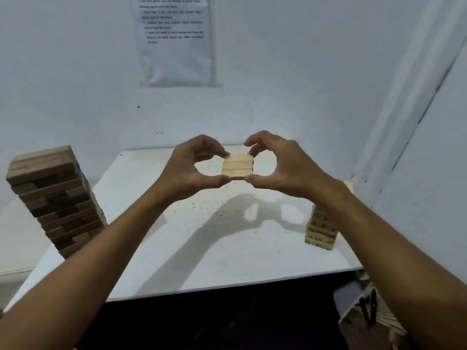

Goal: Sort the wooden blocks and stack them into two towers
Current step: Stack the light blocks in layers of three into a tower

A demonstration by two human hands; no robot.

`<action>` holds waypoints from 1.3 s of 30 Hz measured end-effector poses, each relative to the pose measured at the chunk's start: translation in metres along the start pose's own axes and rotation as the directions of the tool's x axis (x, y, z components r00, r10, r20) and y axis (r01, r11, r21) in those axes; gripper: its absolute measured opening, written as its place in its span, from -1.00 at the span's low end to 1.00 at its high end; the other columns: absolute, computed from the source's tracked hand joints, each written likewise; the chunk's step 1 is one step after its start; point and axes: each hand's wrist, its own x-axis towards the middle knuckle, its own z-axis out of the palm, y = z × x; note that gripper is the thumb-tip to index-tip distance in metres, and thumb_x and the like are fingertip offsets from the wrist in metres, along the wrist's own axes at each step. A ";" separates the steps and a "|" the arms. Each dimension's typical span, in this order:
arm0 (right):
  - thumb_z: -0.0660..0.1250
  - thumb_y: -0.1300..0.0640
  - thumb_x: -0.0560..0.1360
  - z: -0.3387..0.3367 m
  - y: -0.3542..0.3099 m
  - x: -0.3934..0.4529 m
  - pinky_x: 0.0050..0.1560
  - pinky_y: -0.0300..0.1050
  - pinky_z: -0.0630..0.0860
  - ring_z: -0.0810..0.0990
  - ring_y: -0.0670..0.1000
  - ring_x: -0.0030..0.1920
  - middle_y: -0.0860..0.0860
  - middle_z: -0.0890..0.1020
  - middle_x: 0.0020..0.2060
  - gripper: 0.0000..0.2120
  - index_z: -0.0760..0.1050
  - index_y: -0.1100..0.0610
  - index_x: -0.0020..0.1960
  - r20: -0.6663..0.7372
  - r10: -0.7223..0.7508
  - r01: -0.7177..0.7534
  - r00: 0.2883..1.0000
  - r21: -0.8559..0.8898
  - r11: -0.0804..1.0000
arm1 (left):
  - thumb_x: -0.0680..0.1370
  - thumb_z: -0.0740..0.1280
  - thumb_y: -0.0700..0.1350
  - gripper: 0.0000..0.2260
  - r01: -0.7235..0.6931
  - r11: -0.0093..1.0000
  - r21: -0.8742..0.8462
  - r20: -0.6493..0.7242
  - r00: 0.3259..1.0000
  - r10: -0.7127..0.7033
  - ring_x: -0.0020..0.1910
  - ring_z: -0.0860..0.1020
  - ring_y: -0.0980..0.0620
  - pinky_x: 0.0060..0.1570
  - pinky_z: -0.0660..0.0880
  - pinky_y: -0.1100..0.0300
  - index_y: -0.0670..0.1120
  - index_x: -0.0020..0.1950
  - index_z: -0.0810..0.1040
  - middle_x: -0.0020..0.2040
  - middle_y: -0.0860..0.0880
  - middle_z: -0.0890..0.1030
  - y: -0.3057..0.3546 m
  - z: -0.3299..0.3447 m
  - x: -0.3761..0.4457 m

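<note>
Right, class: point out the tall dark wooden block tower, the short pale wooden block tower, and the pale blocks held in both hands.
tall dark wooden block tower [58, 198]: head view, front face.
short pale wooden block tower [321, 232]: head view, lower front face.
pale blocks [237, 166]: head view, middle block.

White surface [177, 261]: rectangular, speckled with small dark specks, set into a corner. White walls [278, 84] behind and to the right. Printed paper sheet [177, 41] fixed to the back wall, text illegible. Lower right, below the surface edge: grey and wooden clutter [364, 309], unidentifiable.
</note>
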 end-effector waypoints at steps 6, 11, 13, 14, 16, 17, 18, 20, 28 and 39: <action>0.55 0.05 0.31 -0.050 0.027 -0.027 0.22 0.00 0.49 0.55 -0.07 0.09 -0.18 0.60 -0.01 -0.48 0.41 -0.07 0.19 -0.095 0.084 -0.087 0.992 -0.021 0.996 | 0.24 0.57 -0.01 -0.52 -0.072 0.997 -0.034 0.105 0.992 0.075 0.07 0.63 0.12 0.18 0.55 0.10 -0.16 0.06 0.56 0.00 0.05 0.68 0.022 0.047 0.044; 0.53 -0.02 0.28 -0.078 0.053 -0.059 0.25 -0.11 0.46 0.55 -0.15 0.11 -0.16 0.60 0.01 -0.48 0.41 -0.08 0.17 -0.143 0.190 -0.193 0.971 -0.010 0.981 | 0.25 0.59 -0.08 -0.57 -0.078 0.993 -0.085 0.213 0.972 0.094 0.05 0.63 0.15 0.16 0.56 0.05 -0.15 0.03 0.55 -0.03 0.07 0.67 0.035 0.097 0.065; 0.57 0.06 0.31 -0.087 0.061 -0.072 0.24 -0.15 0.45 0.54 -0.21 0.10 -0.16 0.59 0.00 -0.48 0.42 -0.04 0.17 -0.151 0.219 -0.222 0.964 -0.006 0.975 | 0.23 0.58 0.01 -0.55 -0.070 0.991 -0.112 0.257 0.962 0.097 0.06 0.63 0.13 0.15 0.55 0.05 -0.11 0.01 0.55 -0.03 0.07 0.67 0.039 0.113 0.069; 0.57 0.09 0.32 -0.089 0.063 -0.077 0.23 -0.17 0.45 0.54 -0.23 0.09 -0.16 0.59 -0.01 -0.49 0.42 -0.03 0.17 -0.152 0.231 -0.234 0.961 -0.003 0.972 | 0.22 0.58 0.03 -0.55 -0.064 0.991 -0.120 0.276 0.957 0.095 0.06 0.63 0.13 0.15 0.55 0.04 -0.10 0.00 0.55 -0.03 0.06 0.67 0.040 0.119 0.070; 0.58 0.11 0.32 -0.093 0.069 -0.086 0.20 -0.20 0.44 0.54 -0.22 0.08 -0.13 0.60 -0.01 -0.49 0.43 -0.01 0.17 -0.155 0.257 -0.259 0.954 0.005 0.966 | 0.24 0.58 0.00 -0.56 -0.053 0.991 -0.121 0.311 0.946 0.089 0.06 0.62 0.13 0.17 0.54 0.00 -0.10 0.01 0.55 -0.02 0.06 0.67 0.041 0.131 0.072; 0.58 0.10 0.31 -0.093 0.071 -0.089 0.19 -0.22 0.44 0.55 -0.21 0.08 -0.12 0.60 -0.01 -0.49 0.43 -0.01 0.17 -0.156 0.268 -0.270 0.951 0.011 0.963 | 0.25 0.58 -0.02 -0.58 -0.048 0.992 -0.117 0.327 0.941 0.084 0.07 0.62 0.13 0.18 0.53 -0.02 -0.11 0.01 0.55 -0.01 0.05 0.67 0.041 0.135 0.073; 0.58 0.09 0.31 -0.093 0.074 -0.092 0.17 -0.25 0.43 0.55 -0.21 0.08 -0.11 0.60 -0.01 -0.48 0.43 -0.01 0.17 -0.155 0.278 -0.279 0.948 0.017 0.960 | 0.26 0.57 -0.03 -0.59 -0.041 0.993 -0.112 0.341 0.937 0.077 0.08 0.61 0.13 0.19 0.53 -0.03 -0.10 0.01 0.55 0.00 0.05 0.67 0.041 0.139 0.074; 0.58 0.07 0.30 -0.092 0.077 -0.095 0.13 -0.32 0.40 0.54 -0.22 0.08 -0.12 0.60 -0.02 -0.47 0.42 -0.01 0.17 -0.152 0.295 -0.295 0.943 0.025 0.955 | 0.26 0.56 -0.02 -0.60 -0.023 0.995 -0.101 0.367 0.928 0.059 0.10 0.60 0.12 0.20 0.52 -0.02 -0.09 0.02 0.55 0.02 0.04 0.67 0.041 0.145 0.074; 0.58 0.13 0.32 -0.085 0.088 -0.102 0.14 -0.22 0.42 0.56 -0.16 0.10 -0.11 0.61 -0.02 -0.50 0.43 0.00 0.17 -0.151 0.332 -0.328 0.931 0.055 0.943 | 0.30 0.56 -0.04 -0.67 0.036 0.997 -0.075 0.435 0.900 0.001 0.13 0.57 0.16 0.20 0.49 0.04 -0.02 -0.01 0.56 0.04 0.07 0.66 0.033 0.152 0.074; 0.58 0.12 0.32 -0.080 0.092 -0.103 0.17 -0.16 0.43 0.56 -0.15 0.11 -0.12 0.61 -0.01 -0.49 0.44 0.01 0.19 -0.147 0.338 -0.332 0.930 0.063 0.941 | 0.32 0.58 -0.09 -0.68 0.063 0.995 -0.075 0.438 0.899 -0.024 0.13 0.57 0.17 0.13 0.47 0.13 0.02 0.00 0.56 0.05 0.08 0.66 0.030 0.153 0.072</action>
